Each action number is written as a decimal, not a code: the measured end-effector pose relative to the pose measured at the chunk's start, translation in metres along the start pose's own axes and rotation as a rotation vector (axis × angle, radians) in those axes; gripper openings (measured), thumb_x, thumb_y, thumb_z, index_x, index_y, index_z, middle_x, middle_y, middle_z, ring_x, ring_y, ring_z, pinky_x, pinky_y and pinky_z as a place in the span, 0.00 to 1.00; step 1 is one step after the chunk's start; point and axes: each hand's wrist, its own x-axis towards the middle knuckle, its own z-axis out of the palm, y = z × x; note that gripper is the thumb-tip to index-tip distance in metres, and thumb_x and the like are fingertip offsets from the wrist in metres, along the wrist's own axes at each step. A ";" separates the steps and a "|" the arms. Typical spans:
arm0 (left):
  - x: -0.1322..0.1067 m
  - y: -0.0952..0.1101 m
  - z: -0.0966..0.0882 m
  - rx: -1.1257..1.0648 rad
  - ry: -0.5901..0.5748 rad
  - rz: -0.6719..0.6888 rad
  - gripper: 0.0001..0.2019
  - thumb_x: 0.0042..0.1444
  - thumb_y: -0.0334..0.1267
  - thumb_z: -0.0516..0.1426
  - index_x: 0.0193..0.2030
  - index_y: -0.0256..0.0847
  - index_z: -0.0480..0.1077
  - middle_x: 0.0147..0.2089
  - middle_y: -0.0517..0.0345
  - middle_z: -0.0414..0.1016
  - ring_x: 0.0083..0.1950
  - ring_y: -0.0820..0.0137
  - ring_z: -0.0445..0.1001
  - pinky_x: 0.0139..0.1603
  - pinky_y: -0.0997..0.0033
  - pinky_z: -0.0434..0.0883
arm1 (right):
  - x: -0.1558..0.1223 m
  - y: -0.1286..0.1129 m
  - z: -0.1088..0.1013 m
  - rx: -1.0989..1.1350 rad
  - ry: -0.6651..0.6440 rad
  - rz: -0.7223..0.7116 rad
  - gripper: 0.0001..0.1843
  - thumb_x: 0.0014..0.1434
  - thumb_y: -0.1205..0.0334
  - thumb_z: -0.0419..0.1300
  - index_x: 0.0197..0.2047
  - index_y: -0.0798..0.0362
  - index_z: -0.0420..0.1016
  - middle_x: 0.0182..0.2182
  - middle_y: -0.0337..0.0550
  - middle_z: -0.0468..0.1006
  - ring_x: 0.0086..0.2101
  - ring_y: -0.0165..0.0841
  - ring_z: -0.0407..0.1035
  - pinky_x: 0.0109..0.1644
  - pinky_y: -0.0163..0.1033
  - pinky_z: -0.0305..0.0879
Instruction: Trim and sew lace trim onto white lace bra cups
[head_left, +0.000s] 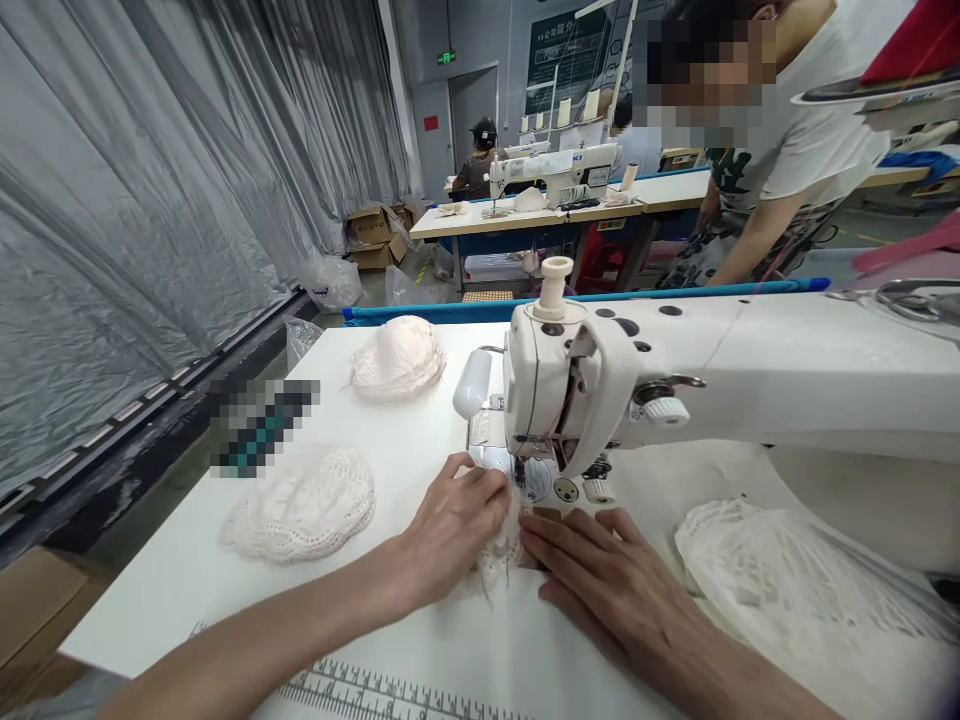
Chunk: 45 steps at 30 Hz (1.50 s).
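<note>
My left hand (459, 515) has its fingers curled on a small piece of pale pink lace fabric (499, 565), just in front of the needle area of a white sewing machine (570, 370). Flat on the machine bed, my right hand (611, 575) stretches its fingers toward the same lace, the fingertips touching its right edge. Loose threads hang from the lace toward me. Part of the lace is hidden under my left fingers. The presser foot (520, 470) sits right behind the fabric.
Two pale lace cups, one near (304, 505) and one far (397, 360), lie on the white table (405, 460) at left. More white lace (795, 570) lies right of my right arm. A printed ruler (375, 690) runs along the front. A person (810, 150) leans over beyond the machine.
</note>
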 end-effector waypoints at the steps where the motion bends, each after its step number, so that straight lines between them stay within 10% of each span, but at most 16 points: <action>1: 0.000 -0.004 0.001 -0.026 0.005 -0.003 0.10 0.55 0.21 0.49 0.37 0.39 0.66 0.41 0.56 0.72 0.39 0.71 0.72 0.50 0.62 0.61 | 0.001 0.001 -0.001 -0.004 -0.004 0.008 0.14 0.66 0.64 0.48 0.48 0.54 0.71 0.49 0.47 0.75 0.44 0.37 0.67 0.39 0.42 0.57; 20: 0.021 -0.044 0.008 -0.308 -0.094 0.066 0.13 0.55 0.20 0.47 0.42 0.38 0.66 0.42 0.55 0.76 0.45 0.72 0.73 0.63 0.60 0.51 | 0.001 0.006 0.004 -0.102 0.003 0.031 0.18 0.66 0.57 0.47 0.54 0.52 0.69 0.51 0.45 0.74 0.39 0.35 0.68 0.38 0.43 0.57; 26: 0.007 -0.026 -0.001 -0.169 -0.004 0.128 0.12 0.59 0.22 0.46 0.43 0.38 0.67 0.48 0.51 0.72 0.45 0.72 0.72 0.60 0.57 0.52 | 0.005 0.003 -0.002 -0.029 0.053 0.031 0.14 0.66 0.61 0.49 0.49 0.53 0.72 0.47 0.43 0.77 0.40 0.33 0.68 0.39 0.41 0.55; 45: -0.008 0.001 0.001 0.092 -0.004 0.145 0.12 0.52 0.20 0.51 0.22 0.37 0.63 0.26 0.61 0.65 0.29 0.73 0.65 0.45 0.64 0.61 | 0.005 0.002 0.000 -0.021 0.069 0.016 0.13 0.65 0.59 0.51 0.48 0.53 0.71 0.45 0.44 0.78 0.38 0.34 0.69 0.42 0.42 0.53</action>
